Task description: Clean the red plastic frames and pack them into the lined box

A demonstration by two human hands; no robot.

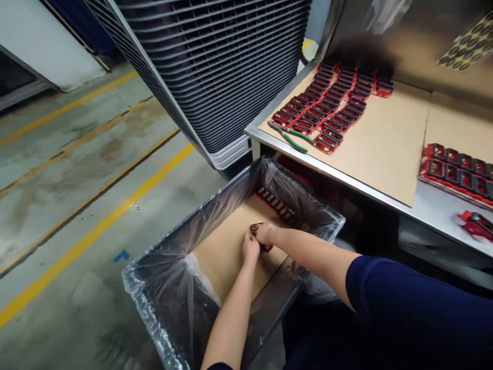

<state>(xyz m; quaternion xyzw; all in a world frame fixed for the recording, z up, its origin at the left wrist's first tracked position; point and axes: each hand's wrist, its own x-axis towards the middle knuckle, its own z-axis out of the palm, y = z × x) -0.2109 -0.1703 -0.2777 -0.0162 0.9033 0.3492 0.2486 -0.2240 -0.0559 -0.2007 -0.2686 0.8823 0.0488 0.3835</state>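
Both my hands are close together low inside a bin lined with clear plastic. My left hand and my right hand have their fingers closed around small red and black parts, partly hidden by the fingers. Beneath them lies a cardboard sheet. Along the bin's far end runs a row of red and black parts, lying on the cardboard.
A metal-edged table at the right bears rows of red and black parts, green-handled pliers, a block of parts and a loose part. A large grilled unit stands beyond the bin.
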